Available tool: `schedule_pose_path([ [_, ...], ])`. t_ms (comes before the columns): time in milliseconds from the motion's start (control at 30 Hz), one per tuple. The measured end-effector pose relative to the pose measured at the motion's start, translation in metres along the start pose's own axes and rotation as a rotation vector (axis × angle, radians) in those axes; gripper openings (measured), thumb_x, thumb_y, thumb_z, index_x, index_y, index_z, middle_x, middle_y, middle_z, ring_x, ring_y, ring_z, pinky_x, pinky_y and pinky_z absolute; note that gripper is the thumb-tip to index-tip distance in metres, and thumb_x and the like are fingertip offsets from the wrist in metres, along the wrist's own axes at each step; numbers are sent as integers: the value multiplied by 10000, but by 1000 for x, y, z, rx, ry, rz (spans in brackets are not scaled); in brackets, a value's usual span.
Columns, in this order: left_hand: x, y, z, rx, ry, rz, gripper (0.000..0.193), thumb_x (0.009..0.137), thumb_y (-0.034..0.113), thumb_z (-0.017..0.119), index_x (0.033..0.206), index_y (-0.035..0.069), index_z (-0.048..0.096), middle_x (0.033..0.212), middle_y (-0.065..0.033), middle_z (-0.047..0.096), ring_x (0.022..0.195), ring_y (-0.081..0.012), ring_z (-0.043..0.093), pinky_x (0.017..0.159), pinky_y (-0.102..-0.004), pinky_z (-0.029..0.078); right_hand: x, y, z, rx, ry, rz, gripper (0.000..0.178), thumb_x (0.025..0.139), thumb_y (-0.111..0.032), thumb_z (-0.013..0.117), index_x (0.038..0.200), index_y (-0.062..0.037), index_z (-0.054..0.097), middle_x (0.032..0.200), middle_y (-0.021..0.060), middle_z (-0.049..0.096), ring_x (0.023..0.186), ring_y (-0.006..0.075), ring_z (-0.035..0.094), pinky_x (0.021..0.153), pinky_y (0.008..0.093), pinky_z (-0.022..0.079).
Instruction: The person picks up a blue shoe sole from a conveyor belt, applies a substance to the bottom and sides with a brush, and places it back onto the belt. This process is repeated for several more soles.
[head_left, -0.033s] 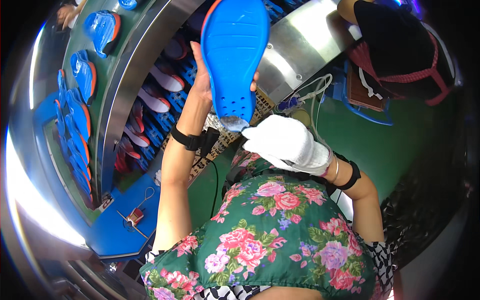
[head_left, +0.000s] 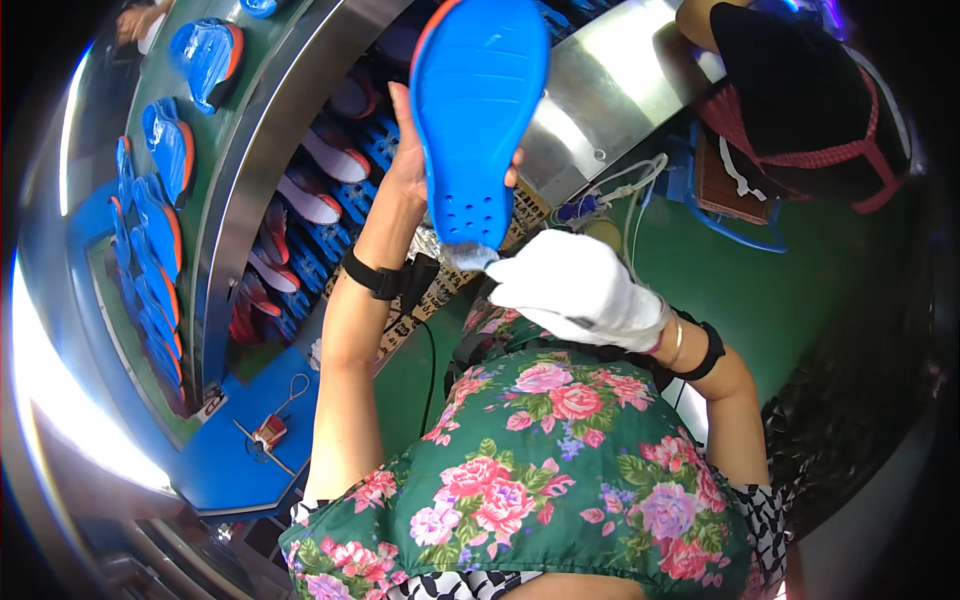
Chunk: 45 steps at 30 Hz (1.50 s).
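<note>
Held up in front of me is a blue shoe insole [head_left: 480, 110] with an orange edge at its upper left and small holes at the heel. My left hand [head_left: 412, 160] is closed round it from behind, the thumb along its left edge and fingertips showing at the right edge. My right hand [head_left: 575, 285], in a white glove, is closed on a brush [head_left: 468, 256]. Its greyish bristles touch the heel end of the insole. The glove hides the brush's handle.
On the green conveyor belt [head_left: 222, 130] at left lie several blue insoles [head_left: 168, 150]. Racks below its metal rim hold more insoles [head_left: 340, 160]. A blue shelf [head_left: 225, 455] carries a small red object [head_left: 268, 432]. At upper right, another person [head_left: 770, 90] is beside a blue-framed stool [head_left: 740, 215].
The insole has shifted slightly right in my left hand's hold. My gloved right hand and the brush have moved only a little, with the bristles still at the heel.
</note>
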<state>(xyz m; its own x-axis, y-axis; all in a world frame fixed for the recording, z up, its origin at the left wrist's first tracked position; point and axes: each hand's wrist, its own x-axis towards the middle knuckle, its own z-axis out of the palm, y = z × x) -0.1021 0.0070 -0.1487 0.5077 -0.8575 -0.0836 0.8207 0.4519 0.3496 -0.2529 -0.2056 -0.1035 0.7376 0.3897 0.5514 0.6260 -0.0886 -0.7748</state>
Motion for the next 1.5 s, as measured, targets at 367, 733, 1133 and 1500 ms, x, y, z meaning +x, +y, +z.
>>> schedule_pose_path([
  [367,3,-23,-14,-62,104,-64,1193,794,972,253,1466,11,475,1222,-257,663,983,-414,707,844,-556,599,-2,7,-32,717,249,698,160,845,35,755,1002,13,781,1023,112,775,931,156,724,874,306,572],
  [733,-23,-89,-21,315,626,95,407,1053,248,583,1374,2,538,1334,-149,630,1192,-268,643,1045,-452,533,3,38,-46,118,382,416,127,819,-39,797,942,-70,793,940,95,775,867,201,734,796,330,579],
  [1133,-40,-96,13,-215,467,207,885,925,684,549,1504,20,458,1425,-244,581,1173,-425,656,1000,-574,548,-5,23,-45,-8,439,213,167,787,-54,795,952,-57,772,961,104,767,869,289,721,782,392,572],
  [1500,-18,-107,11,-451,103,168,897,915,679,599,1566,93,406,1561,-157,477,1418,-377,464,1191,-569,346,27,0,-65,-206,427,58,152,790,-7,793,938,-26,763,958,116,761,810,267,719,719,363,560],
])
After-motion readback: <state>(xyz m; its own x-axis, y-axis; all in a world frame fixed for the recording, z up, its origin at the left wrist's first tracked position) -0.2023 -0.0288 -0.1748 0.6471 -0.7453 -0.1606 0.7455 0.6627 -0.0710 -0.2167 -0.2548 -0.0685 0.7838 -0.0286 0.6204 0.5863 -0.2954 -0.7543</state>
